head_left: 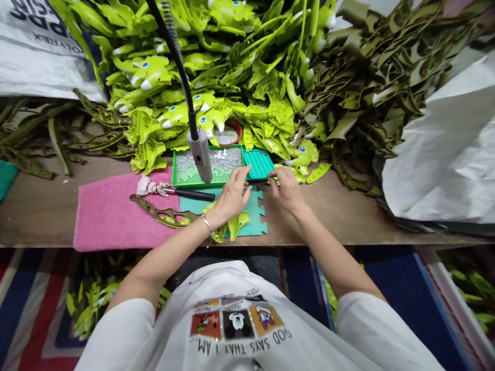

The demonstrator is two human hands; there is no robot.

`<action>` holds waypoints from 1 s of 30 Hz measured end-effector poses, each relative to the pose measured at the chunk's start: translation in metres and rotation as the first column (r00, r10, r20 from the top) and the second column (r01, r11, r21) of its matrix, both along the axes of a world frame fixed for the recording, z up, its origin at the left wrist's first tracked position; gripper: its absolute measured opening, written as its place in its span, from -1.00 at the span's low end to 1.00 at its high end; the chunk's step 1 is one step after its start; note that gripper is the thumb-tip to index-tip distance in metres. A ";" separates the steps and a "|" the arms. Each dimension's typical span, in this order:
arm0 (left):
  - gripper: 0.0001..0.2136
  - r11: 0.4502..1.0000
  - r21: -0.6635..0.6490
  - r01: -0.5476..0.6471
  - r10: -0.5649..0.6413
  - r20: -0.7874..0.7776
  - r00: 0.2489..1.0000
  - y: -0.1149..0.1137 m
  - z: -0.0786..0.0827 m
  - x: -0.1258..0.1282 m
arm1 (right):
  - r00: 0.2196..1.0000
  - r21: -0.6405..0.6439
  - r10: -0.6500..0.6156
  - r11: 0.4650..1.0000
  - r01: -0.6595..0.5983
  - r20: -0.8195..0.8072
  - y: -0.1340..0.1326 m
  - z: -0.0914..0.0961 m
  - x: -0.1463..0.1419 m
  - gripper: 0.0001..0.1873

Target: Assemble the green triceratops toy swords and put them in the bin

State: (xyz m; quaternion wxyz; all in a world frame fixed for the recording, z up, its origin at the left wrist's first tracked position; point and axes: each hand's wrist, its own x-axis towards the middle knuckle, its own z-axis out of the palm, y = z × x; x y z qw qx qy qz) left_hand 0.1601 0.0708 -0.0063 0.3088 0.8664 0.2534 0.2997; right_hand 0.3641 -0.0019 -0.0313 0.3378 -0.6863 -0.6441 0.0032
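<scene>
My left hand (232,195) is at the near left corner of a small teal tray (258,164) with rows of small bumps or holes, its fingers bent around that edge. Opposite it, my right hand (286,188) pinches the near right corner between thumb and fingertips. Adjoining on the left is a green tray (175,172) filled with many tiny silvery pieces, probably screws. A grey electric screwdriver (201,157) hangs over it from a coiled cord. Below my left wrist, lime-green plastic parts (234,226) lie on a teal foam mat (253,211), partly hidden.
A mallet (193,195) with a cloth-wrapped head and a curved olive part (164,214) lie across a pink towel (104,211). Lime-green dinosaur-like shells (216,62) are heaped behind. Olive parts (371,77) pile at right beside a white sack (444,149).
</scene>
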 end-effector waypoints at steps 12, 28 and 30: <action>-0.80 0.981 0.192 0.010 -0.001 -0.048 0.999 0.003 -0.007 0.014 | 0.991 0.088 -0.123 0.988 0.127 -0.043 -0.017 -0.020 -0.014 -0.73; -0.84 0.934 -0.351 -0.067 0.150 0.212 0.966 -0.069 0.029 -0.086 | 0.360 0.038 -0.130 0.905 0.424 -0.924 -0.009 -0.013 -0.029 -0.59; -0.81 0.872 -0.487 -0.052 0.188 0.234 0.954 -0.071 0.027 -0.090 | 0.456 0.113 -0.129 0.877 0.467 -0.881 -0.017 -0.011 -0.033 -0.63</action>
